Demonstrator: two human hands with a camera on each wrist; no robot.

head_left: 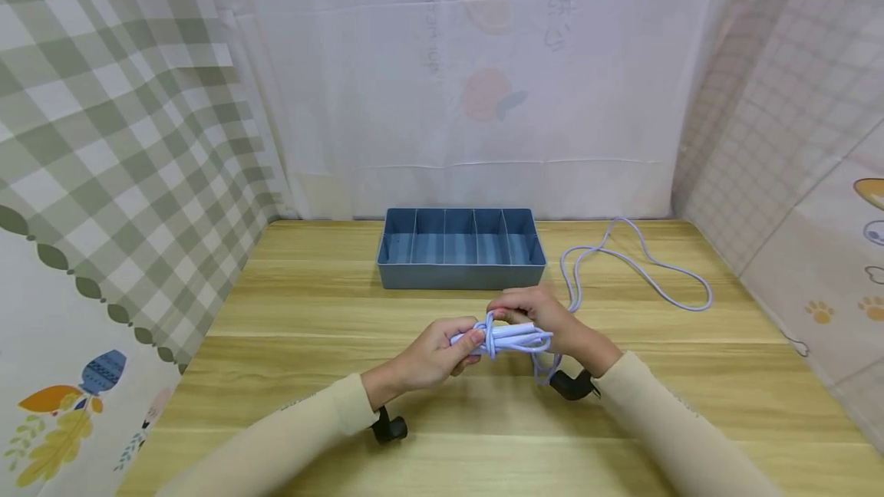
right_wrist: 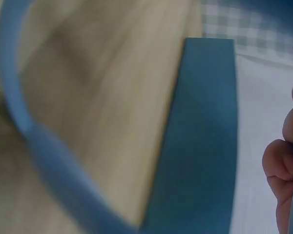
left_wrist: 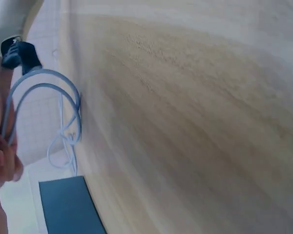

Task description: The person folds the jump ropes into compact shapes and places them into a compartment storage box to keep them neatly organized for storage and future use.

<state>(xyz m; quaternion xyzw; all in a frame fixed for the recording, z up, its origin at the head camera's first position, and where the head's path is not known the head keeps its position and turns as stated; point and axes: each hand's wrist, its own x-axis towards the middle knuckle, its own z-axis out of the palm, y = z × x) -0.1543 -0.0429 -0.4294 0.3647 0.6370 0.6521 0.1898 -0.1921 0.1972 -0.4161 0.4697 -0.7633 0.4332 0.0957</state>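
A lavender jump rope (head_left: 514,340) is bundled in front of the person, its pale handles lying together with rope wound across them. The left hand (head_left: 438,350) grips the left end of this bundle, thumb on top. At the wrapped part, the right hand (head_left: 542,318) pinches the rope with its fingertips, palm side hidden in the head view. A long loop of the rope trails from the bundle over the table to the far right. In the left wrist view, rope strands (left_wrist: 75,105) arc down from the hand. Blurred rope (right_wrist: 63,170) crosses the right wrist view, with curled fingers (right_wrist: 283,165) at the edge.
Just beyond the hands stands a blue-grey tray (head_left: 463,276) with several narrow compartments. The wooden table (head_left: 311,313) meets a white cloth (head_left: 345,98) at the back. A checked cloth (head_left: 124,98) hangs at the left. Black wrist cameras (head_left: 390,428) sit under both wrists.
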